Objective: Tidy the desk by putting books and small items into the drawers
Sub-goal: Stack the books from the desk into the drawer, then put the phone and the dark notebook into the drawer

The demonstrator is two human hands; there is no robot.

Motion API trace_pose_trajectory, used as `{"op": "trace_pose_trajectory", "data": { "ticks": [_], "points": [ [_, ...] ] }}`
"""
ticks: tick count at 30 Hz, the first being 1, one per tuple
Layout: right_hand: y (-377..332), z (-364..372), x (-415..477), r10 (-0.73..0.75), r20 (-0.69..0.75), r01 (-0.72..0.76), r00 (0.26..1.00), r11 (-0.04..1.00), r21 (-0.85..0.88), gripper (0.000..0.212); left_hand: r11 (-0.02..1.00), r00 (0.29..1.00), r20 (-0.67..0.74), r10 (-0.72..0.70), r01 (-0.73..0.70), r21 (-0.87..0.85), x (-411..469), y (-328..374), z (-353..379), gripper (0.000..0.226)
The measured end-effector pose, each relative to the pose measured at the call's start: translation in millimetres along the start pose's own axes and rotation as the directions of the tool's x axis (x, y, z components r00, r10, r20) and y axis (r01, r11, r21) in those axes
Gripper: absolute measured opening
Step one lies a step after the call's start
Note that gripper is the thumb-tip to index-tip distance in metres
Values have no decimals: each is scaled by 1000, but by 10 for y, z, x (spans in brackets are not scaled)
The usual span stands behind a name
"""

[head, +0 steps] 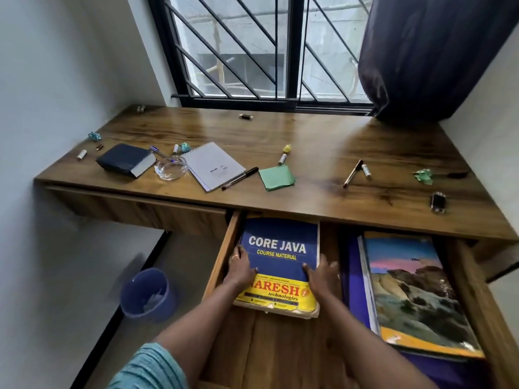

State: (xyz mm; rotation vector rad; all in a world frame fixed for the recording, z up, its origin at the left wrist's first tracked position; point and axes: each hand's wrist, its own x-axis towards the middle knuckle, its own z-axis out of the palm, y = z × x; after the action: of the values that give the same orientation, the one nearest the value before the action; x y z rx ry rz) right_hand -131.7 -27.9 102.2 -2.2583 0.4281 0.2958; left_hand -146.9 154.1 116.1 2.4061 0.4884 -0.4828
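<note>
This looks like a study corner in a home — a wooden desk point(323, 153) built wall to wall beneath a barred window point(266, 49), with a dark curtain point(432, 51) bunched at one side. Study things lie about: a spiral notepad point(214, 164), pens, a thick dark book point(126, 160), a "Core Java" course book point(280, 248) in an open drawer point(222, 256) — and a small blue bin point(147, 293) on the floor.
</note>
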Motion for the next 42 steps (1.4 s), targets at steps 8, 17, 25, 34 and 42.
{"op": "trace_pose_trajectory", "data": {
  "ticks": [8,17,25,34,42],
  "points": [
    [34,64,45,-70,171,44,983,987,153,66,984,999,25,-26,21,178,-165,-43,159,84],
    [-554,120,117,-207,-81,171,975,931,-323,63,966,971,-149,187,-154,207,20,55,-249,62],
    [-1814,528,384,-563,-42,496,825,760,-420,29,994,955,-294,48,-75,-82,600,-122,-1205,55],
    [-3050,919,1238,-542,148,542,827,699,-466,33,847,933,-215,-290,146,-511,1732,-141,-1923,45],
    [-3292,1234,1788,-346,207,403,915,746,-530,49,631,918,-143,-370,136,-764,2130,138,-1944,56]
  ]
}}
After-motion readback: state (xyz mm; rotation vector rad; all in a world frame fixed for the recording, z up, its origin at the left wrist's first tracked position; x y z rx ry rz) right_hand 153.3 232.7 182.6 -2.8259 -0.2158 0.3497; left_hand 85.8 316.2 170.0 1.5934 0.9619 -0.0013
